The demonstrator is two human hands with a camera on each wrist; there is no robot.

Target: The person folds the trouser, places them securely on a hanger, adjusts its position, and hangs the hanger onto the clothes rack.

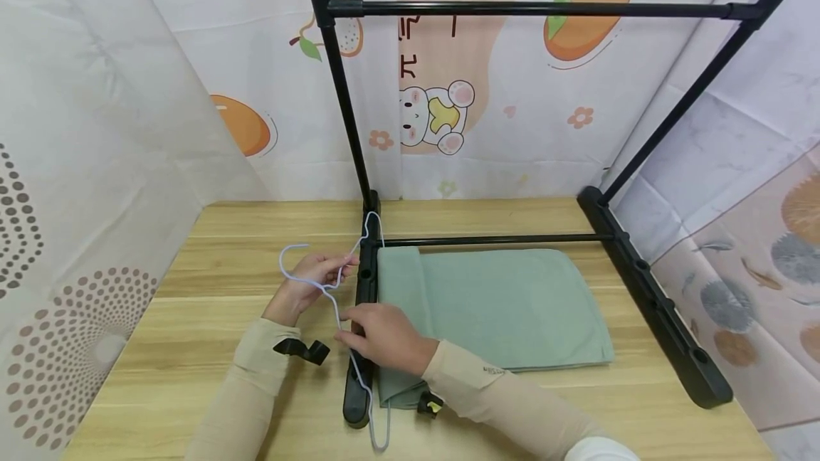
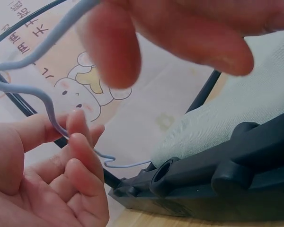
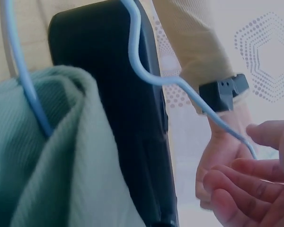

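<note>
A pale lilac-blue wire clothes hanger [image 1: 334, 302] lies across the left foot of a black rack, its hook toward the left. My left hand [image 1: 315, 277] pinches the wire beside the hanger's neck. At the lower shoulder is my right hand [image 1: 387, 336], its thumb and forefinger parted with the wire passing by their tips. A folded sage-green cloth [image 1: 506, 304] lies between the rack's feet, its left end turned over in a flap. The hanger's bottom bar runs into the fold at that left edge, its middle hidden by fabric. In the right wrist view, the bar enters the cloth [image 3: 75, 142].
The black rack [image 1: 544, 10] stands over the wooden table [image 1: 243, 233], with a high top rail and a low rail [image 1: 493, 240] behind the cloth. Its right foot [image 1: 666, 326] lies beyond the cloth. Printed curtains [image 1: 512, 141] close off the back and sides.
</note>
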